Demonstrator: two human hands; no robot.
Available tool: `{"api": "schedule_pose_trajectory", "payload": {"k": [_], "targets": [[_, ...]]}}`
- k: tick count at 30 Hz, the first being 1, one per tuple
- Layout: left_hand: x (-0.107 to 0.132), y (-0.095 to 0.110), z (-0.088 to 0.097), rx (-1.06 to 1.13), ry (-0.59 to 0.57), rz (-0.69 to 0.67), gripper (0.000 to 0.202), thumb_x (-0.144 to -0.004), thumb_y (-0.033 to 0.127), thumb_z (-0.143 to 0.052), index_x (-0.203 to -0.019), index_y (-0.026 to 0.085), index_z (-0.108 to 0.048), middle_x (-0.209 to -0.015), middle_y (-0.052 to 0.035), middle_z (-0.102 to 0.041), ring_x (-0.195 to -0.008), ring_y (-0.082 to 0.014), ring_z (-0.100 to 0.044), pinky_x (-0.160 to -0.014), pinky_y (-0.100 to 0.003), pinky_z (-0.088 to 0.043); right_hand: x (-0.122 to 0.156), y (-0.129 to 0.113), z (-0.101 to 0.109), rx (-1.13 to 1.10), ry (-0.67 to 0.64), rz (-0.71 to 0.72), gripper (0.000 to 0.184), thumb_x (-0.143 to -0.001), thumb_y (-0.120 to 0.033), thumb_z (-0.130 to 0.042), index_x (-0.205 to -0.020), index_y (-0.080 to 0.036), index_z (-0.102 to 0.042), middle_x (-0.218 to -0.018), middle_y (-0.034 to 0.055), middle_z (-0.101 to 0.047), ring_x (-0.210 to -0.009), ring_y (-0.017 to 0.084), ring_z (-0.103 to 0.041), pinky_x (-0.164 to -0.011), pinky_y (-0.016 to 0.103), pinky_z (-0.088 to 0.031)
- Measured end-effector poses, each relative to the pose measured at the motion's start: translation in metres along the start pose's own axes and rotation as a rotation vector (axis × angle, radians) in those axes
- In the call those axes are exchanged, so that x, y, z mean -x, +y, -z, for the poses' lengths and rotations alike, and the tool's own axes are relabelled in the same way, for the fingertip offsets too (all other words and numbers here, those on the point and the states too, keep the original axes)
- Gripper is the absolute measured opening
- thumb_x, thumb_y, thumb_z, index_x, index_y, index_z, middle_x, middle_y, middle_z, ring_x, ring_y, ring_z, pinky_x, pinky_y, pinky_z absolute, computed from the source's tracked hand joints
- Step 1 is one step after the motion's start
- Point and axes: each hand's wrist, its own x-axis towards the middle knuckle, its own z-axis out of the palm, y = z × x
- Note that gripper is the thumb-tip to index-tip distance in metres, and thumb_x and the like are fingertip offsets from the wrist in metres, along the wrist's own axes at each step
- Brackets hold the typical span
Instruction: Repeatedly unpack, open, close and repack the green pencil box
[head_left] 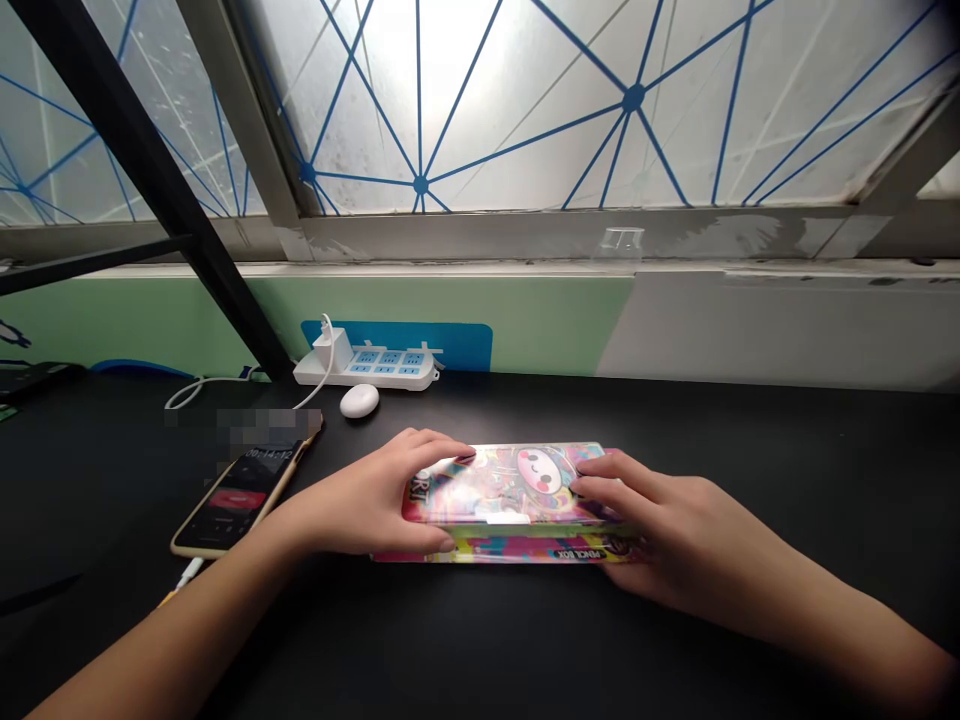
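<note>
Grasping a glossy pink cartoon-print pencil box (510, 490) with my left hand (367, 490) and right hand (645, 510), both curled over its top, on a black desk (787, 480).

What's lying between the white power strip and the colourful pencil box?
A small white oval case, possibly for earbuds, lies on the black desk, nearer the power strip than the pencil box. The head view shows this.

Left hand (367, 495) and right hand (645, 510) clasp a cartoon-printed pencil box (510, 490)
A smartphone (240, 500) lies just left of the box; a white earbud case (359, 401) and power strip (367, 368) sit beyond it.
</note>
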Motion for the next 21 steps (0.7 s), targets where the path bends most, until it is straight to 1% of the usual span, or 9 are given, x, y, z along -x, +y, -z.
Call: {"api": "schedule_pose_trajectory", "payload": {"k": [4, 6, 8, 11, 13, 14, 16, 18, 21], "targets": [[-0.002, 0.003, -0.004, -0.070, -0.002, -0.041, 0.073, -0.074, 0.025, -0.082, -0.143, 0.033, -0.059, -0.142, -0.0065, -0.056, -0.130, -0.0299, -0.057, -0.113, -0.040, -0.047, -0.003, -0.003, 0.004, -0.113, -0.038, 0.001, 0.036, -0.090, -0.034, -0.065, -0.123, -0.027, -0.054, -0.122, 0.0099, -0.066, -0.077, 0.020, -0.069, -0.061, 0.032, -0.053], [-0.003, 0.003, -0.006, -0.094, -0.002, -0.065, 0.073, -0.075, 0.019, -0.079, -0.143, 0.032, -0.057, -0.143, -0.0064, -0.054, -0.132, -0.0276, -0.054, -0.114, -0.038, -0.044, -0.005, 0.000, 0.004, -0.188, -0.019, -0.001, 0.029, -0.095, -0.036, -0.063, -0.122, -0.026, -0.056, -0.118, 0.0093, -0.066, -0.081, 0.020, -0.069, -0.065, 0.032, -0.054], [-0.003, 0.004, -0.008, -0.117, 0.006, -0.094, 0.075, -0.076, 0.016, -0.077, -0.145, 0.032, -0.054, -0.144, -0.0062, -0.053, -0.134, -0.0259, -0.052, -0.115, -0.037, -0.043, -0.006, 0.004, 0.004, -0.219, 0.040, -0.030, 0.027, -0.097, -0.035, -0.062, -0.122, -0.026, -0.057, -0.117, 0.0095, -0.065, -0.092, 0.021, -0.069, -0.074, 0.034, -0.056], [-0.002, 0.006, -0.012, -0.211, 0.055, -0.164, 0.079, -0.077, 0.016, -0.076, -0.150, 0.032, -0.049, -0.145, -0.0075, -0.052, -0.134, -0.0269, -0.050, -0.115, -0.040, -0.043, -0.006, 0.013, 0.002, -0.187, 0.138, -0.119, 0.041, -0.094, -0.043, -0.066, -0.130, -0.027, -0.054, -0.127, 0.0129, -0.062, -0.114, 0.029, -0.063, -0.091, 0.044, -0.056], [-0.001, 0.008, -0.017, -0.335, 0.125, -0.231, 0.080, -0.078, 0.016, -0.076, -0.151, 0.034, -0.048, -0.146, -0.0084, -0.051, -0.134, -0.0295, -0.049, -0.117, -0.048, -0.038, -0.005, 0.018, 0.001, -0.152, 0.168, -0.190, 0.054, -0.091, -0.050, -0.068, -0.137, -0.027, -0.051, -0.135, 0.0152, -0.058, -0.123, 0.034, -0.059, -0.097, 0.051, -0.054], [-0.001, 0.009, -0.019, -0.404, 0.170, -0.266, 0.079, -0.078, 0.015, -0.075, -0.150, 0.035, -0.049, -0.146, -0.0086, -0.050, -0.134, -0.0309, -0.048, -0.119, -0.053, -0.033, -0.004, 0.021, 0.001, -0.146, 0.164, -0.220, 0.059, -0.090, -0.053, -0.068, -0.138, -0.026, -0.050, -0.138, 0.0158, -0.057, -0.124, 0.036, -0.058, -0.098, 0.053, -0.053], [0.000, 0.011, -0.022, -0.520, 0.251, -0.324, 0.077, -0.080, 0.015, -0.074, -0.150, 0.036, -0.049, -0.146, -0.0095, -0.050, -0.135, -0.0326, -0.048, -0.122, -0.060, -0.023, -0.003, 0.025, 0.002, -0.154, 0.149, -0.267, 0.063, -0.087, -0.057, -0.069, -0.139, -0.026, -0.050, -0.135, 0.0157, -0.060, -0.121, 0.037, -0.061, -0.096, 0.055, -0.054], [0.000, 0.012, -0.024, -0.589, 0.292, -0.360, 0.075, -0.082, 0.016, -0.073, -0.151, 0.035, -0.048, -0.146, -0.0106, -0.050, -0.135, -0.0328, -0.048, -0.123, -0.062, -0.018, -0.002, 0.027, 0.004, -0.183, 0.135, -0.300, 0.063, -0.085, -0.060, -0.071, -0.135, -0.026, -0.053, -0.127, 0.0138, -0.065, -0.112, 0.036, -0.065, -0.091, 0.052, -0.057], [0.001, 0.013, -0.025, -0.630, 0.285, -0.382, 0.074, -0.084, 0.020, -0.073, -0.152, 0.035, -0.046, -0.147, -0.0115, -0.051, -0.134, -0.0326, -0.050, -0.123, -0.061, -0.018, -0.002, 0.029, 0.007, -0.234, 0.152, -0.321, 0.058, -0.084, -0.061, -0.072, -0.128, -0.026, -0.056, -0.118, 0.0111, -0.068, -0.102, 0.032, -0.068, -0.083, 0.046, -0.060]]}}
